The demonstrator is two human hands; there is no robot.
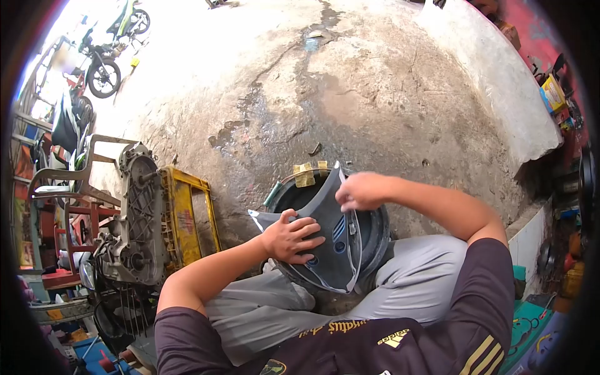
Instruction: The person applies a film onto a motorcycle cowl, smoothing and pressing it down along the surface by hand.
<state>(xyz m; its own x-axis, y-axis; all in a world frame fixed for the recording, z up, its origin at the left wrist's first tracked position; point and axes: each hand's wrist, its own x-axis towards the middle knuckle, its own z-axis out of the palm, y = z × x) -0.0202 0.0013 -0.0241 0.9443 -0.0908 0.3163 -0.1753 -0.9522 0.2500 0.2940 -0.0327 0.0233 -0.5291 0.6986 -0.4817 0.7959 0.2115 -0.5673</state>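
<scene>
A dark grey moulded panel [320, 231] with pale edges and blue striped marks rests across a round black basin [379, 231] between my knees. It looks like a motorcycle body panel. My left hand [292, 239] lies on the panel's left part, fingers spread and pressing its surface. At the upper right edge of the panel, my right hand [362, 191] is closed, its fingers curled and slightly blurred. What sits inside those fingers, if anything, is hidden. Yellowish blocks [304, 175], perhaps sponge, sit at the basin's far rim.
To the left stand a metal engine casing [139, 212] and a yellow crate [186, 215]. Motorbikes [104, 76] are parked far left. Wet patches mark the concrete floor [400, 106]. A raised concrete ledge [500, 81] runs along the right, with a green case [528, 325] near my right elbow.
</scene>
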